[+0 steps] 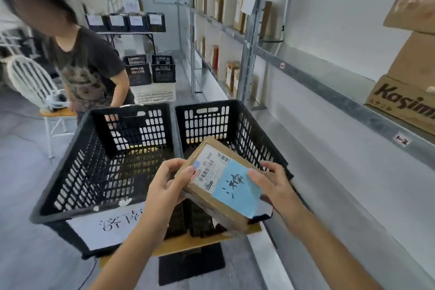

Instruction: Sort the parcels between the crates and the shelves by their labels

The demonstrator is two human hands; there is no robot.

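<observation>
I hold a brown cardboard parcel (213, 186) with a white shipping label and a blue handwritten sticker, tilted above the near edge of the right black crate (237, 122). My left hand (168, 183) grips its left end, thumb on the label. My right hand (270, 183) grips its right side, thumb on the blue sticker. The left black crate (77, 172) carries a white paper sign with black characters on its front wall. The grey metal shelves (329, 82) run along the right.
Another person (87, 66) in a dark T-shirt stands behind the left crate. A white chair (30, 80) is at far left. More black crates (150, 70) on a white one sit further back. Cardboard boxes (409, 99) sit on the right shelf, parcels on far shelves.
</observation>
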